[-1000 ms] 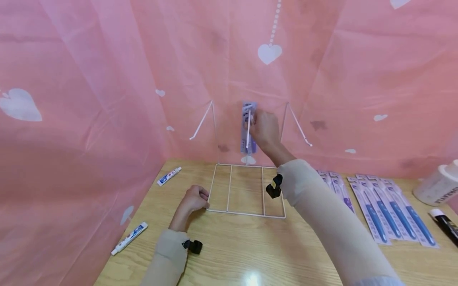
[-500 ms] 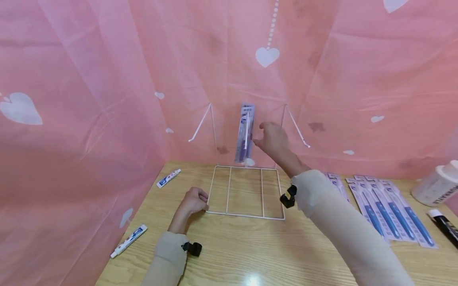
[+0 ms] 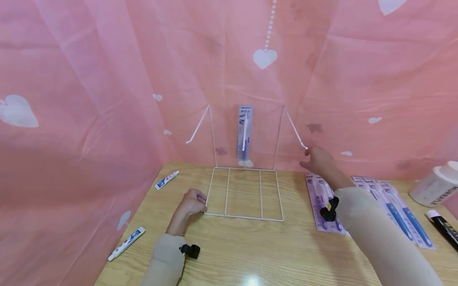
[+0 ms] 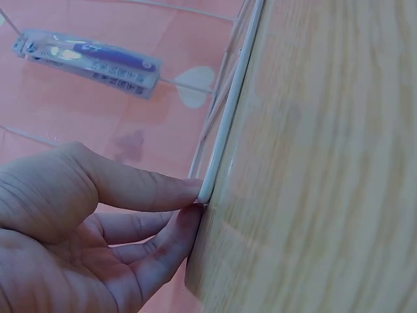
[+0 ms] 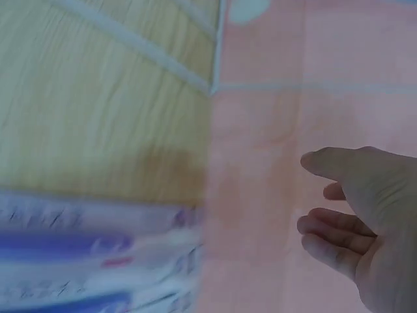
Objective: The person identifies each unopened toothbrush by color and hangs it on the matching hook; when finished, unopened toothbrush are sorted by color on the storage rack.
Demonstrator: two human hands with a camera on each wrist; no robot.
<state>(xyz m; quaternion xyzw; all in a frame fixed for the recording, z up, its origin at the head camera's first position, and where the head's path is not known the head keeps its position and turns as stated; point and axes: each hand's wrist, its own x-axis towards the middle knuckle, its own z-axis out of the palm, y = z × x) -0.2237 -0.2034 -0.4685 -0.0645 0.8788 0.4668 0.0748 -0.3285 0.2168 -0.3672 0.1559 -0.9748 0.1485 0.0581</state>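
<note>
A white wire display rack (image 3: 244,217) stands on the wooden table, with three hooks on its upright back. One packaged toothbrush (image 3: 249,134) hangs from the middle hook; its purple handle shows in the left wrist view. My left hand (image 3: 192,201) pinches the front left corner of the rack's base between thumb and fingers. Holding nothing, my right hand (image 3: 321,163) hovers near the tip of the right hook, above purple toothbrush packs (image 3: 319,204) on the table. Its fingers are loosely bent and apart from the thumb in the right wrist view.
Blue toothbrush packs (image 3: 402,216) lie farther right, partly behind the right sleeve. A white bottle (image 3: 434,186) and a black tube (image 3: 443,226) sit at the right edge. Two small toothpaste tubes (image 3: 127,243) lie at left. Pink cloth (image 3: 222,59) hangs behind.
My right hand has let go of the toothbrush pack on the middle hook and moved right and down. The pack swung, then hangs straighter. My left hand has stayed on the rack corner.
</note>
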